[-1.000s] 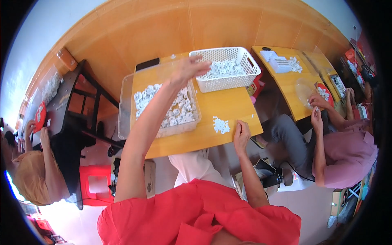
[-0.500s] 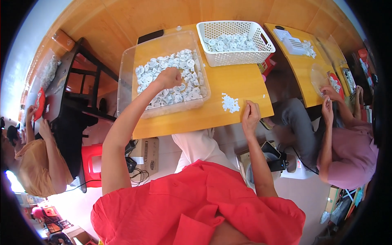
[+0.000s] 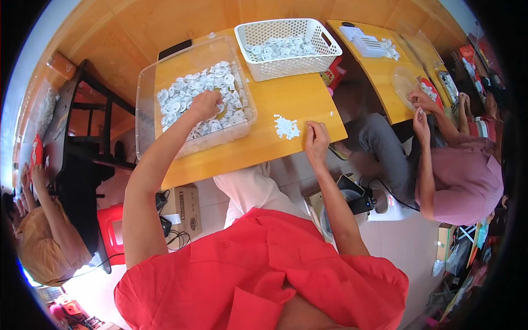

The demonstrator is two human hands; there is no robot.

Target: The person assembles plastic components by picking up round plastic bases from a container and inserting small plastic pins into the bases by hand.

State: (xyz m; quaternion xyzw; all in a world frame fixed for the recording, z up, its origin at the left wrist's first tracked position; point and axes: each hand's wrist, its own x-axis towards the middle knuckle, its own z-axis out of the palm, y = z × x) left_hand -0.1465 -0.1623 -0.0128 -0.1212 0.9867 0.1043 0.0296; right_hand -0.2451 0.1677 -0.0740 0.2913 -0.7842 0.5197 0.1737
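A clear plastic bin (image 3: 144, 104) holds a heap of small round white plastic parts (image 3: 179, 99). My left hand (image 3: 205, 105) is down at these parts with its fingers curled; whatever they grip is hidden beneath the hand. On the wooden table (image 3: 220, 157), right of the bin, lies a little pile of tiny white pieces (image 3: 286, 127). Beside that pile, near the table's front right edge, my right hand (image 3: 317, 142) is closed, thumb against bent fingers. Anything between its fingertips is too small to make out.
A white perforated basket (image 3: 286, 70) with similar parts stands behind the pile. A dark flat object (image 3: 175, 49) lies behind the bin. People work at tables on both sides: one in a mauve shirt (image 3: 467, 176), another in a tan shirt (image 3: 49, 242). A cardboard box (image 3: 190, 209) stands below.
The whole view has shifted, so the table sits further left in it. My left hand has dipped slightly into the parts in the bin. My right hand stays beside the small pile.
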